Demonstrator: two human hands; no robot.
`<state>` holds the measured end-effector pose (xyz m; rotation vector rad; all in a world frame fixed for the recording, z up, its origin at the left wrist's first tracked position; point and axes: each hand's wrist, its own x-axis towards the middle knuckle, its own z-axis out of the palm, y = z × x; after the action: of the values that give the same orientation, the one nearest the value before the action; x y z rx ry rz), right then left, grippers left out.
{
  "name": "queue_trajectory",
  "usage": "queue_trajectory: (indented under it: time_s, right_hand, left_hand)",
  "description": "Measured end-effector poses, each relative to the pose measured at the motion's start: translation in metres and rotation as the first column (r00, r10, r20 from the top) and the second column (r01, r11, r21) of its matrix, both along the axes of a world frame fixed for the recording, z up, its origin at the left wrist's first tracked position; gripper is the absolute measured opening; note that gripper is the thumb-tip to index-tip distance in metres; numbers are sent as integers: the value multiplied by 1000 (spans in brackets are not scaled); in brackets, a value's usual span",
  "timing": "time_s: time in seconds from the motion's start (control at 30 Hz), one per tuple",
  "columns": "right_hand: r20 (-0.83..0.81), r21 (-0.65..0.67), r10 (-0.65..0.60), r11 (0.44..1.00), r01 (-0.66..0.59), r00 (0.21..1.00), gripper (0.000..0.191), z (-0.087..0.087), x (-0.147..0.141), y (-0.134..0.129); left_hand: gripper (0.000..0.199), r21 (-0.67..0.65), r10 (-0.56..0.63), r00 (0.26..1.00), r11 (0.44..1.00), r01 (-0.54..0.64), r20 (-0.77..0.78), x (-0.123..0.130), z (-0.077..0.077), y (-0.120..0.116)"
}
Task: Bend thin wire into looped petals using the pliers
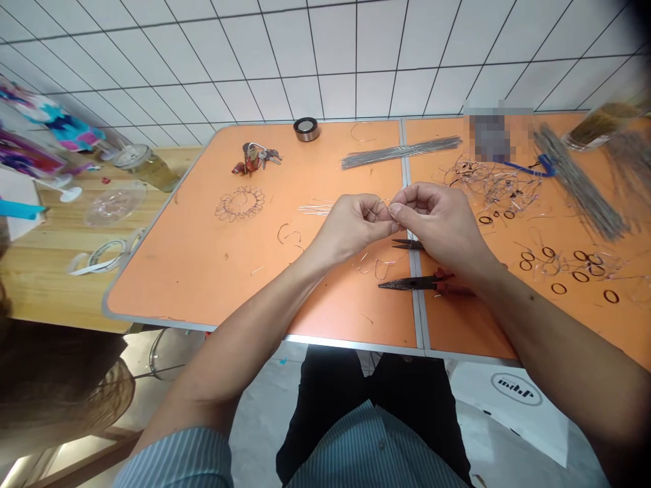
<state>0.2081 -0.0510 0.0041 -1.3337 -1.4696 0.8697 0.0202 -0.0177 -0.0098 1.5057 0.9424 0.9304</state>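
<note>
Above the middle of the orange table [203,271], my left hand [359,222] and my right hand [430,215] meet at the fingertips. Both are closed in a pinch on a thin wire [379,213], partly hidden by the fingers. Beneath and beside my right hand lie dark-nosed pliers [407,283] with red handles and a second pointed tool [407,244]. Short straight wires [315,209] lie just left of my left hand. A looped wire ring [240,203] rests farther left, near curved wire pieces [289,234].
Behind my hands are a wire bundle [401,152], a tape roll [306,129] and keys [257,157]. Tangled wire [493,183], small dark rings [559,289] and another bundle [580,183] spread at right. Cups [147,166] and tape [106,255] stand left. A person's head shows lower left.
</note>
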Motion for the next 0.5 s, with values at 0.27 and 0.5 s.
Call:
queue_trajectory:
  time_s: [0.27,0.5]
  right_hand:
    - [1,18,-19,1000,19,1000,12,-3,-1,2]
    - [12,17,-42,999,42,999,17,2,-4,1]
  left_hand:
    - [24,54,38,998,998,-36,-49,2,-3,-2]
    - [15,69,44,995,997,-38,-91,0,2,-2]
